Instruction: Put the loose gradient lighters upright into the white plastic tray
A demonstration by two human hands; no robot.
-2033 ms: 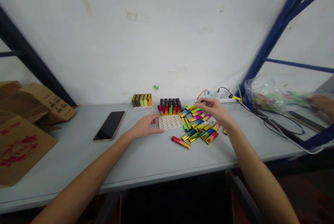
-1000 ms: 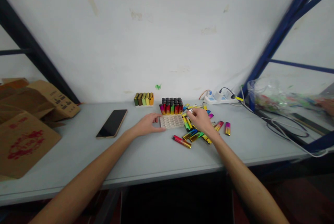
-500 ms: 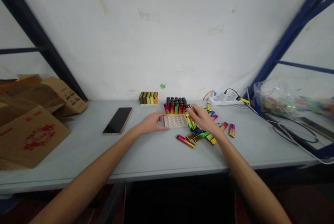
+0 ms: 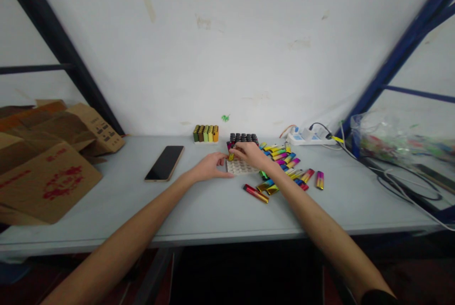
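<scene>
A white tray with rows of round holes (image 4: 241,167) lies on the grey table. My left hand (image 4: 210,166) rests at its left edge, fingers and thumb apart around that side. Over the tray's back left corner, my right hand (image 4: 248,153) pinches a yellow lighter (image 4: 231,157), held upright. Right behind stands a block of black-topped lighters (image 4: 243,137), partly hidden by my right hand. A loose pile of shiny coloured lighters (image 4: 284,158) spreads to the right, and one red and gold lighter (image 4: 256,193) lies in front of the tray.
Another set of green, yellow and orange lighters (image 4: 206,133) stands near the wall. A phone (image 4: 165,163) and cardboard boxes (image 4: 53,177) are at the left. At the right are a power strip (image 4: 309,139), cables and a clear plastic bag (image 4: 387,134).
My right hand has moved left from the pile to the tray's back left corner, with a lighter in its fingers. The view has shifted slightly.
</scene>
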